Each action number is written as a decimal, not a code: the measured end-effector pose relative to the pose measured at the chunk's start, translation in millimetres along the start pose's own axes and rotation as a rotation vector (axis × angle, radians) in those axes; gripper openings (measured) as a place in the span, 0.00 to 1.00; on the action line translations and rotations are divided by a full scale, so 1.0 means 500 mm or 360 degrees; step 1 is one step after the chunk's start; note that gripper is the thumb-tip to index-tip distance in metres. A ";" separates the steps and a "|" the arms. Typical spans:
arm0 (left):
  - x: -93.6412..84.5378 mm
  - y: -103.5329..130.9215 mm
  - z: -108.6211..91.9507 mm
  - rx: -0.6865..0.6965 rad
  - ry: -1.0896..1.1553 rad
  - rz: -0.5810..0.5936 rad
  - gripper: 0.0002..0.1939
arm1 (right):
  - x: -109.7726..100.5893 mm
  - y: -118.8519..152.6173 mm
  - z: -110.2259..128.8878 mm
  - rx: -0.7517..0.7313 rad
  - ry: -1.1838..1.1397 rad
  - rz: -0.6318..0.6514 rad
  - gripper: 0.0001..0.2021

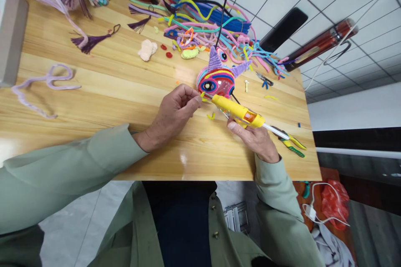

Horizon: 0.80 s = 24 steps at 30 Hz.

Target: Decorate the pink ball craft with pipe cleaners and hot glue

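Note:
My right hand (pixel 255 138) grips a yellow glue gun (pixel 236 109), a clear glue stick (pixel 274 129) jutting from its back end. The nozzle points left, toward my left hand (pixel 178 114). Thumb and forefinger of that hand are pinched on a short yellow pipe cleaner piece (pixel 202 94), close to the nozzle; whether they touch I cannot tell. Just behind lies a colourful mask-like craft (pixel 219 81) with purple horns and a blue-ringed eye. A bent yellow scrap (pixel 211 116) rests on the table between my hands.
Pliers (pixel 290 141) with yellow-green handles lie right of the glue gun. Small snips (pixel 265 78) sit behind. Bundles of coloured pipe cleaners (pixel 203 16) fill the back, near a black phone (pixel 283 29) and a red flask (pixel 319 46). Leftward lie a lilac pipe cleaner (pixel 46 79) and a purple tassel (pixel 92 41).

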State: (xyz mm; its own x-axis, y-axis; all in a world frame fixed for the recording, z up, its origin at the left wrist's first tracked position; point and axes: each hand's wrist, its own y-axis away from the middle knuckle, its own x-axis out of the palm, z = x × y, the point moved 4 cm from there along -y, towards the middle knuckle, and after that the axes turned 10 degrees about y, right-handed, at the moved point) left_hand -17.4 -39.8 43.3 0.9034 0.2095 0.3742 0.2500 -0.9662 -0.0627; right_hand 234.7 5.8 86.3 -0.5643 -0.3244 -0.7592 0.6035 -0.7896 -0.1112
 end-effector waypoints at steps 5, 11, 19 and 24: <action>-0.003 -0.001 0.006 0.0095 -0.0127 0.0071 0.11 | -0.001 0.002 0.003 -0.0018 0.0038 -0.0032 0.20; -0.002 -0.002 0.002 0.0138 -0.0141 0.0079 0.11 | -0.003 -0.001 0.011 -0.0064 0.0111 -0.0035 0.20; -0.001 -0.003 0.003 0.0151 -0.0119 0.0067 0.11 | -0.002 0.005 -0.002 -0.0044 0.0084 -0.0039 0.17; -0.001 -0.002 0.004 0.0117 -0.0111 0.0063 0.09 | 0.000 0.005 -0.007 -0.0047 0.0024 -0.0030 0.15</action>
State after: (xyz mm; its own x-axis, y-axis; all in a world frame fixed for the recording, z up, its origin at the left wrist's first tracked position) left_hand -17.2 -38.5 41.3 0.9343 0.1840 0.3052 0.2365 -0.9608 -0.1448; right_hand 238.2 5.4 83.8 -0.5675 -0.3013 -0.7663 0.6093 -0.7797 -0.1446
